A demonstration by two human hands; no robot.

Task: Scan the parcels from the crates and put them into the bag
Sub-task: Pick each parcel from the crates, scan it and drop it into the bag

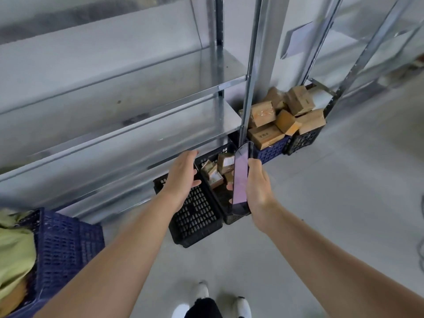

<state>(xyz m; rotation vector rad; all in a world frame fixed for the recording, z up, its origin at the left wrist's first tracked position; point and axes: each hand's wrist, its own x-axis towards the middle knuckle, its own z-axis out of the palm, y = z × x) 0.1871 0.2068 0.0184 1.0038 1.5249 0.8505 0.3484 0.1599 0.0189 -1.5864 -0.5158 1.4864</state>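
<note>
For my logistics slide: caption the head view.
Right hand grips a phone while the open left hand reaches toward cardboard parcels in a black crate.

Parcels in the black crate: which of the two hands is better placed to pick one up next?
Left, probably. The left hand is open, holds nothing and hovers beside the parcels in the black crate. The right hand grips the phone.

There are five crates on the floor: two blue ones (66, 246) (273, 150) and three black ones (197, 216) (220, 198) (302, 140). The parcels are brown boxes: about seven are piled at the far right (286, 115), and about four lie in the middle black crate (218, 168). Two hands (181, 177) (258, 187) show, with one phone (241, 177), one green bag (13, 249), and two white shoes (199, 291) (241, 306).
</note>
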